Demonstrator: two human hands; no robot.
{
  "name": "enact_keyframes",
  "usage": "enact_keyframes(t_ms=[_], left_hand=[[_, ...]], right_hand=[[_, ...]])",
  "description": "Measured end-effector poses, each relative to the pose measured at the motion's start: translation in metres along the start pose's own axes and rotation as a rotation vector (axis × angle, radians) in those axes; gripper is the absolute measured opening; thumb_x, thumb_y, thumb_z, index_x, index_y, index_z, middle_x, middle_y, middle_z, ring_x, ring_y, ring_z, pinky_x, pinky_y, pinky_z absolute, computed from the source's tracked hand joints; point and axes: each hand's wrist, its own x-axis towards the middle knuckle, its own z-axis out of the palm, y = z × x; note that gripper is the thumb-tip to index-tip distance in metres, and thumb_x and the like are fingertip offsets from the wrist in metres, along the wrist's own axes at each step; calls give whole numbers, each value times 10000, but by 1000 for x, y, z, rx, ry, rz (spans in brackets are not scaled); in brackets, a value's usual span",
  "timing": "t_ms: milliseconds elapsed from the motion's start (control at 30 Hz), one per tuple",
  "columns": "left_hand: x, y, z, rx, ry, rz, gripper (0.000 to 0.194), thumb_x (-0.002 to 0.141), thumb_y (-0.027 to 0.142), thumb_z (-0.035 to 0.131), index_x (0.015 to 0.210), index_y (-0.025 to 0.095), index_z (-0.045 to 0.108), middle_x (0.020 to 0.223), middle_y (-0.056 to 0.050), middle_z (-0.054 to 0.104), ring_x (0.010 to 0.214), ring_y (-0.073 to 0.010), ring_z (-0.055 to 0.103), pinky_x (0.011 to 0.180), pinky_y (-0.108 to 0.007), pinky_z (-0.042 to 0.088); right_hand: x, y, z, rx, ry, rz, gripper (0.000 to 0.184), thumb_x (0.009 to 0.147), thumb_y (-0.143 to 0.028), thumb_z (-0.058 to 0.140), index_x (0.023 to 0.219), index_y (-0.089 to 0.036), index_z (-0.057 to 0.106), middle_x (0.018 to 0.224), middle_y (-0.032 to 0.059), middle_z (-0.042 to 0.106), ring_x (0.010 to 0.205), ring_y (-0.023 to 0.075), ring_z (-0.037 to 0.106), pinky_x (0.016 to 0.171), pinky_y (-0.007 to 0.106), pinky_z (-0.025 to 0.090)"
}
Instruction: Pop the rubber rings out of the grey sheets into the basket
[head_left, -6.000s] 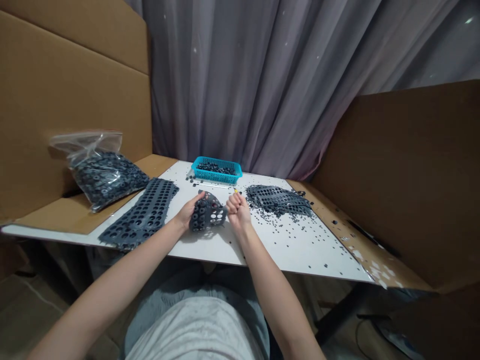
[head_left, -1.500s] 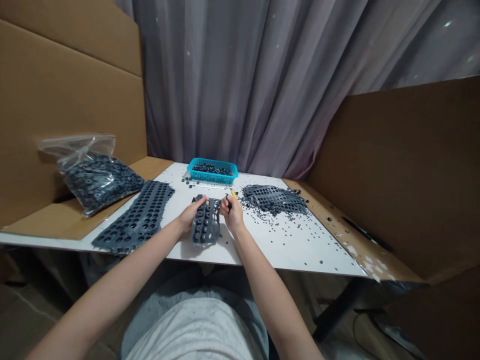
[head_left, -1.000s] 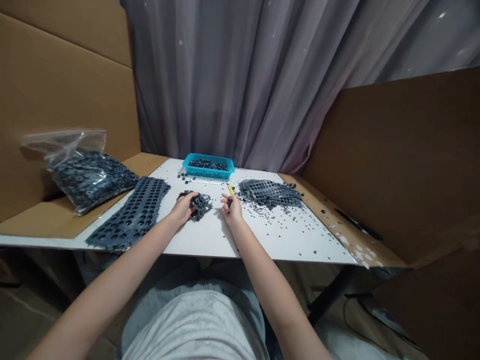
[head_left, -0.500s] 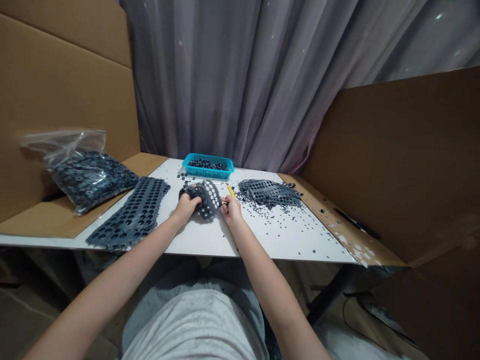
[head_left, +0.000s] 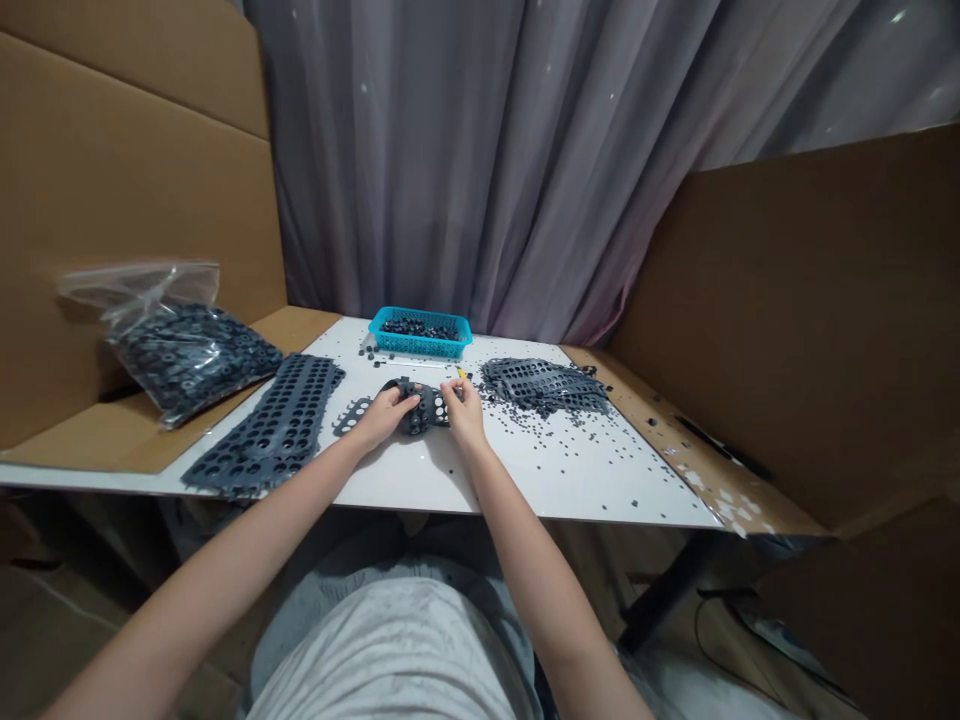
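Note:
A dark grey perforated rubber sheet (head_left: 418, 420) is curled between my hands above the white table; white shows through its round holes. My left hand (head_left: 384, 415) is closed around its left part, thumb on top. At its right end, my right hand (head_left: 465, 408) pinches it with thumb and fingers. The sheet's left end extends past my left wrist, low over the table. Just behind my right hand lies a yellow tool (head_left: 462, 373), partly hidden. Whether a small piece is also in my right fingers cannot be seen.
Perforated sheets (head_left: 279, 420) lie stacked at left, with a clear bag (head_left: 196, 350) of dark parts beyond. A blue basket (head_left: 420, 347) of small dark pieces stands at the back. More punched sheets (head_left: 544, 384) and scattered bits lie right. Cardboard walls (head_left: 795, 300) flank the table.
The held sheet has turned and curled more tightly, its left end now showing left of my left hand. My right hand has moved slightly up and now pinches the sheet's right end.

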Motion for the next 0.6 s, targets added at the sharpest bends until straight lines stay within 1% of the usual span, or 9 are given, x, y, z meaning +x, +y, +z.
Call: enact_keyframes(t_ms=[67, 100, 167, 233, 333, 400, 467, 533, 600], left_hand=[[-1, 1, 0, 12, -25, 0, 401, 647, 387, 678, 971, 152, 651, 920, -83, 697, 863, -232, 629, 772, -337, 482], [-2, 2, 0, 23, -32, 5, 394, 651, 386, 675, 969, 154, 653, 929, -83, 696, 876, -233, 627, 782, -333, 477], [-4, 3, -1, 62, -33, 38, 372, 666, 373, 668, 973, 165, 654, 956, -78, 691, 918, -234, 615, 815, -324, 459], [-6, 4, -2, 142, -25, 102, 319, 687, 347, 656, 958, 179, 659, 967, -68, 685, 950, -234, 598, 846, -314, 433], [-10, 5, -5, 296, -17, 203, 166, 719, 315, 626, 817, 188, 668, 836, -49, 679, 856, -230, 596, 813, -301, 416], [-12, 5, -6, 357, -20, 240, 138, 744, 317, 589, 724, 192, 646, 733, -38, 652, 768, -223, 583, 773, -301, 410], [-12, 5, -7, 388, -15, 265, 172, 775, 325, 536, 689, 199, 617, 693, -31, 629, 733, -218, 566, 755, -303, 400], [-11, 5, -8, 415, 2, 282, 214, 802, 326, 479, 659, 203, 581, 660, -25, 607, 705, -214, 547, 739, -309, 389], [-10, 5, -8, 438, 6, 288, 233, 809, 312, 452, 623, 204, 541, 626, -16, 585, 666, -205, 527, 707, -310, 380]], right_hand=[[-1, -3, -2, -84, 38, -59, 311, 803, -463, 455, 645, -198, 421, 597, -34, 431, 596, 126, 420, 574, 227, 330], [-2, -4, -3, -118, 36, -77, 341, 818, -464, 436, 610, -196, 416, 585, -31, 428, 598, 129, 422, 581, 230, 326], [-5, -6, -4, -215, -7, -106, 384, 841, -474, 408, 577, -195, 417, 555, -32, 418, 574, 132, 416, 571, 235, 312], [-8, -8, -5, -327, -58, -132, 370, 823, -490, 457, 600, -196, 456, 543, -35, 429, 558, 134, 421, 564, 235, 305], [-13, -11, -4, -470, -156, -179, 321, 803, -489, 511, 661, -202, 515, 547, -34, 464, 548, 136, 442, 565, 236, 310], [-15, -14, -4, -535, -205, -221, 318, 823, -487, 490, 679, -205, 531, 556, -25, 485, 550, 136, 452, 561, 237, 311], [-17, -16, -4, -593, -201, -263, 327, 827, -501, 481, 696, -207, 537, 568, -18, 506, 555, 136, 464, 558, 238, 311], [-18, -18, -4, -645, -161, -298, 335, 800, -527, 512, 712, -205, 541, 587, -13, 532, 562, 137, 480, 561, 238, 318], [-19, -19, -3, -695, -148, -330, 332, 770, -531, 548, 717, -202, 547, 612, -6, 561, 577, 140, 498, 572, 238, 328]])
